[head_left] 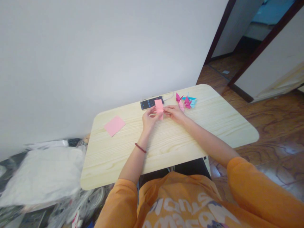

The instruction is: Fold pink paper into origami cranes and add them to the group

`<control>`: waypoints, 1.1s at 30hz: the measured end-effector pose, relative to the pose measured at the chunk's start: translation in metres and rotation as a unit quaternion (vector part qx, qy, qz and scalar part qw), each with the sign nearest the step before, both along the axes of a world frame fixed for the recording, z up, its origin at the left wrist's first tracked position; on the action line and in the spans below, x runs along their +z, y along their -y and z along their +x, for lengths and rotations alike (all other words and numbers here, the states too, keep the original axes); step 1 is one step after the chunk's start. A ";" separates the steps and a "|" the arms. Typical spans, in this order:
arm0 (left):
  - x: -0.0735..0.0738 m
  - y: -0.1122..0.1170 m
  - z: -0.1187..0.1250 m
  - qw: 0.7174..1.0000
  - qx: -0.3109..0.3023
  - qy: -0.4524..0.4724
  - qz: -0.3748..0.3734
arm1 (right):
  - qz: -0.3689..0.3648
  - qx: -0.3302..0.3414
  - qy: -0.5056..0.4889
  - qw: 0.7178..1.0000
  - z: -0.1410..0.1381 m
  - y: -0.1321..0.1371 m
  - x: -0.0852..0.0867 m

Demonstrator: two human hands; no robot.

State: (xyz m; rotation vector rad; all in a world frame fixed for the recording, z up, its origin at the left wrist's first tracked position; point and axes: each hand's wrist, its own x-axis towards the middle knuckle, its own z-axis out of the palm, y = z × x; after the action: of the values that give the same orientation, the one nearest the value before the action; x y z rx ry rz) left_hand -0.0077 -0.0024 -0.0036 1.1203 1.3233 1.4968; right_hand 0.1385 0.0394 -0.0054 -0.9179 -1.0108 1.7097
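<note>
The left hand [149, 118] pinches a folded pink paper [159, 105] between thumb and fingers at its left and lower edge, while the right hand [174, 113] has its fingertips closed on the same paper's right edge, around mid-height. The paper is held upright just above the table [123, 155], near its far side, with one crease running across it between the two hands; its upper part stands clear of the fingers. Directly behind it lies a phone [147, 104], its dark screen lit with digits too small to read and its right end partly hidden by the paper; a white cable [169, 95] runs off beyond that end. Just beyond the right hand sits a close cluster of folded paper figures: two magenta figures [187, 102], a light pink figure [181, 105] partly behind the hand, and blue paper [193, 102] at the right. Well to the left of the hands, a flat pink sheet [115, 126] lies on the table. A dark red bracelet [140, 148] circles the left wrist. Past the table's left edge are a white, bag-like bundle [47, 174] and clear plastic wrapping [91, 202]; what either contains cannot be told.
</note>
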 end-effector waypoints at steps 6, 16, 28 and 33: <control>0.004 0.002 0.005 0.998 -0.040 0.046 -0.023 | -0.003 0.022 -0.003 1.000 -0.001 0.001 0.001; 0.002 0.002 0.004 0.985 -0.093 0.126 -0.069 | 0.032 0.013 0.010 0.999 0.002 -0.002 -0.001; 0.004 0.002 -0.001 0.956 -0.153 0.217 -0.123 | 0.027 0.021 0.010 0.999 -0.001 -0.001 -0.002; 0.003 0.001 -0.004 0.952 -0.160 0.228 -0.129 | 0.031 0.031 0.001 0.999 -0.001 -0.003 -0.007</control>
State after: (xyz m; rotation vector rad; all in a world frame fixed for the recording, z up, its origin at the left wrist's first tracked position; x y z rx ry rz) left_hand -0.0121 -0.0034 -0.0008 0.7211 0.9295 1.2061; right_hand 0.1374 0.0424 -0.0122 -0.8568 -1.0972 1.7197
